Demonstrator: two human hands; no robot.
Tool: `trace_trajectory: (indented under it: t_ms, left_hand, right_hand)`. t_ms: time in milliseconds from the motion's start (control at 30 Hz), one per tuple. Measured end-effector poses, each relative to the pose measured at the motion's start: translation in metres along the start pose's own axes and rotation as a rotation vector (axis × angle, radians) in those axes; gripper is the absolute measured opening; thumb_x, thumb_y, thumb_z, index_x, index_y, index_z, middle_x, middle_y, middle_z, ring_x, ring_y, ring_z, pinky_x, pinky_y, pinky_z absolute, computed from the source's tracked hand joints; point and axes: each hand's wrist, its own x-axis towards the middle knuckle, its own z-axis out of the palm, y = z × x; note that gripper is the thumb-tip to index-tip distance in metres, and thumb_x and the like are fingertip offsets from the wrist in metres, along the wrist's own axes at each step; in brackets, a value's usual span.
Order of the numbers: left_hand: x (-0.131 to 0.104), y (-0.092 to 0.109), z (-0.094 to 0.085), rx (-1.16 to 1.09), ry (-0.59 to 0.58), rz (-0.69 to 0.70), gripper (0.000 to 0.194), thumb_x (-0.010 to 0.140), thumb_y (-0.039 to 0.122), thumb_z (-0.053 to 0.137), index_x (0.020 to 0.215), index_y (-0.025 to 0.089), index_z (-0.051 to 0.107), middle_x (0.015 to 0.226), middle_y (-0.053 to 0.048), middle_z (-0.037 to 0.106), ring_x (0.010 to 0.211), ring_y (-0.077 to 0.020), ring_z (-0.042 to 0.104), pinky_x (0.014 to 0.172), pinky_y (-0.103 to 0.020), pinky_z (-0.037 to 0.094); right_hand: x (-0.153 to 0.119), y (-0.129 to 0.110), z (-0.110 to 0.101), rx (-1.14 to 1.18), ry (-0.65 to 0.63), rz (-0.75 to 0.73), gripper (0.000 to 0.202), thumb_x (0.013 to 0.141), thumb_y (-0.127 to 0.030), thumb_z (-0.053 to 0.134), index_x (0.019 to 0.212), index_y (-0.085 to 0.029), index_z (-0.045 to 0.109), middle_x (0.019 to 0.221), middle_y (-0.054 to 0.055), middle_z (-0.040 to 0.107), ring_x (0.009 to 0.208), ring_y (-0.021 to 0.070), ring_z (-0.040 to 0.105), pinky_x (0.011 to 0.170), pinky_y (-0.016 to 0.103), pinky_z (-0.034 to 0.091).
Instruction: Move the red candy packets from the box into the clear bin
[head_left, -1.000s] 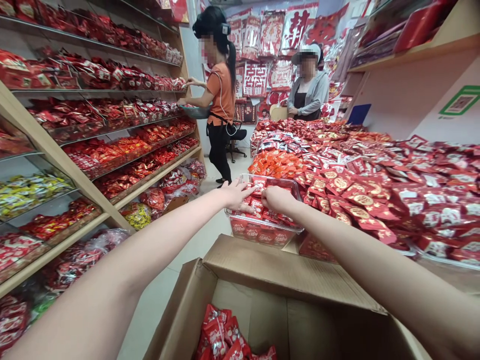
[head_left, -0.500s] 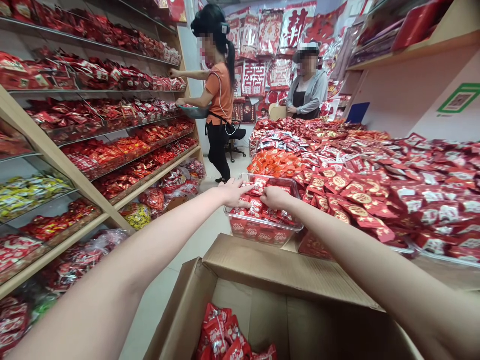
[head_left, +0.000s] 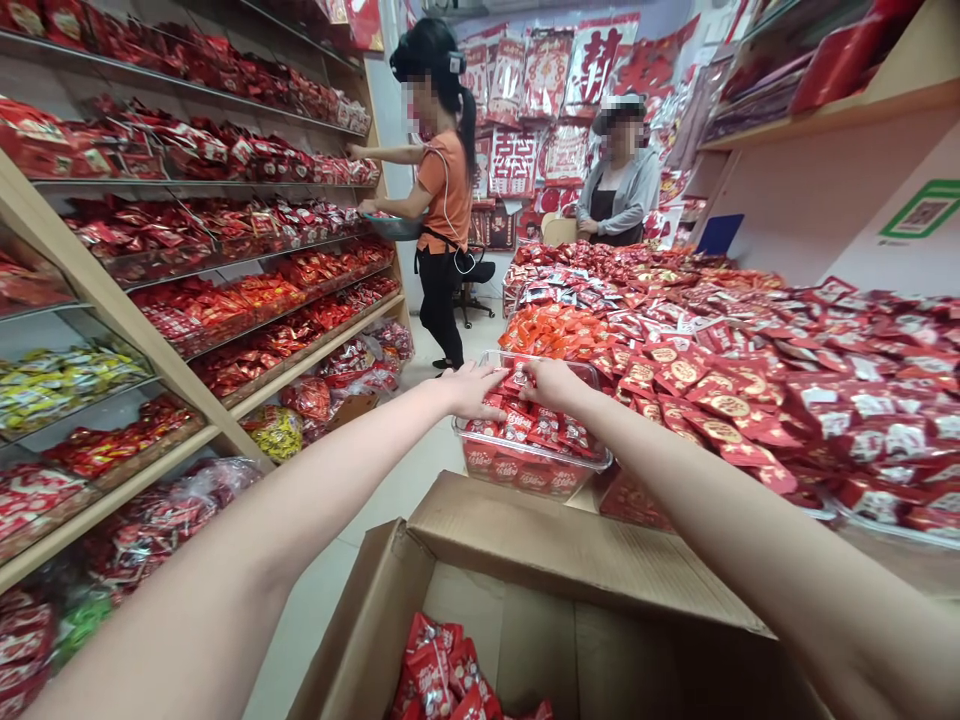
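Note:
A see-through plastic bin (head_left: 525, 470) full of small red candy packets (head_left: 551, 430) stands at the table's near corner. My left hand (head_left: 474, 390) lies over the bin's left side, fingers stretched out and touching the packets. From the right, my right hand (head_left: 556, 384) reaches into the same bin with its fingers curled at a red packet (head_left: 517, 378), which they seem to pinch. Below my arms is an opened cardboard box (head_left: 495, 510), with several similar red packets (head_left: 442, 670) in its left part.
Red packets heap over the table (head_left: 712, 350) on the right. Tall shelves (head_left: 217, 425) of wrapped sweets line the left. A person in an orange top (head_left: 448, 165) stands at the shelves holding a bowl (head_left: 394, 228); another in a grey jacket (head_left: 637, 195) stands behind the table.
Both hands stay at the bin and have shifted only slightly, the right fingers a little deeper over the packets. The view has tilted a little.

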Motion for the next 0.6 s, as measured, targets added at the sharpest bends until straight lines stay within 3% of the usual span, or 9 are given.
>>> trace_trajectory:
  t_ms: [200, 367, 500, 600]
  left_hand:
    - [0.007, 0.001, -0.001, 0.007, -0.023, -0.013, 0.089, 0.062, 0.073, 0.035, 0.135, 0.027, 0.012, 0.143, -0.001, 0.01, 0.128, -0.0341, 0.0, 0.096, -0.057, 0.011]
    - [0.005, 0.002, -0.002, -0.008, -0.019, -0.014, 0.091, 0.062, 0.073, 0.035, 0.135, 0.026, 0.01, 0.143, -0.002, 0.008, 0.128, -0.0343, -0.001, 0.097, -0.057, 0.012]
    - [0.002, 0.0, 0.0, -0.034, 0.0, 0.005, 0.089, 0.062, 0.074, 0.034, 0.135, 0.027, 0.012, 0.143, -0.002, 0.008, 0.128, -0.0334, 0.0, 0.097, -0.055, 0.015]
    - [0.001, 0.0, 0.001, -0.062, 0.02, 0.01, 0.086, 0.062, 0.074, 0.035, 0.133, 0.028, 0.017, 0.142, -0.003, 0.012, 0.127, -0.0356, 0.004, 0.095, -0.057, 0.018]
  right_hand:
    - [0.005, 0.004, 0.007, 0.015, 0.0, -0.079, 0.038, 0.07, -0.024, 0.057, 0.107, -0.014, 0.054, 0.103, 0.01, 0.059, 0.099, 0.0182, 0.051, 0.083, 0.022, 0.036]
    - [-0.004, -0.001, -0.002, -0.009, 0.003, -0.042, 0.041, 0.071, -0.027, 0.056, 0.108, -0.01, 0.052, 0.102, 0.015, 0.057, 0.097, 0.022, 0.051, 0.082, 0.027, 0.037]
    - [-0.021, -0.009, -0.009, -0.021, -0.035, -0.012, 0.031, 0.078, -0.033, 0.045, 0.095, -0.012, 0.059, 0.098, 0.015, 0.058, 0.089, 0.022, 0.055, 0.076, 0.028, 0.04]
    - [-0.03, -0.016, -0.008, -0.022, -0.148, -0.002, 0.026, 0.073, -0.035, 0.052, 0.082, -0.015, 0.064, 0.083, 0.011, 0.063, 0.074, 0.0204, 0.059, 0.063, 0.025, 0.042]
